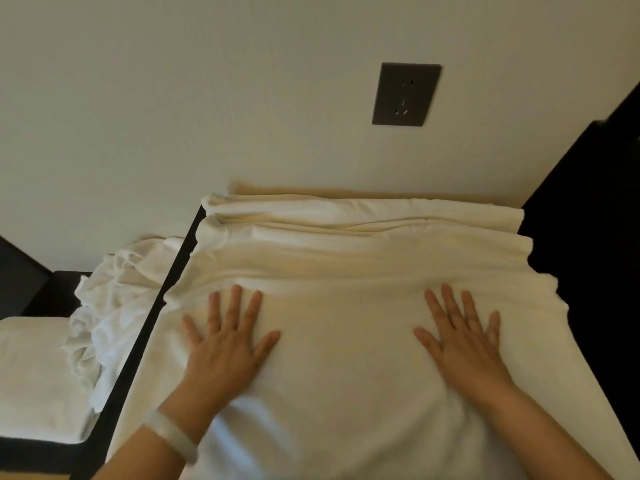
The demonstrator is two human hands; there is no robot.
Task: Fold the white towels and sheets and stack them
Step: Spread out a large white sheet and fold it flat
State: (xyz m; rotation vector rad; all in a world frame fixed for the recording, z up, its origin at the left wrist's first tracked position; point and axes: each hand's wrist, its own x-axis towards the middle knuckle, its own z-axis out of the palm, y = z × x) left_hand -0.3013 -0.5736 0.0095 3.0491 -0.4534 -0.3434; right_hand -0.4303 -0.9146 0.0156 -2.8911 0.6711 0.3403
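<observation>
A large white towel (pixel 346 341) lies spread over a surface in front of me, with long wrinkled ridges bunched at its far edge near the wall. My left hand (pixel 227 341) presses flat on it with fingers spread, a pale bracelet on the wrist. My right hand (pixel 462 337) presses flat on the same towel, to the right, fingers spread too. A crumpled white sheet (pixel 107 306) is heaped to the left. A folded white towel (pixel 34 375) rests at the lower left.
A dark wall socket (pixel 406 94) is set in the cream wall above the towel. A black table edge (pixel 152 317) runs diagonally between the towel and the crumpled sheet. Dark furniture (pixel 588 237) stands at the right.
</observation>
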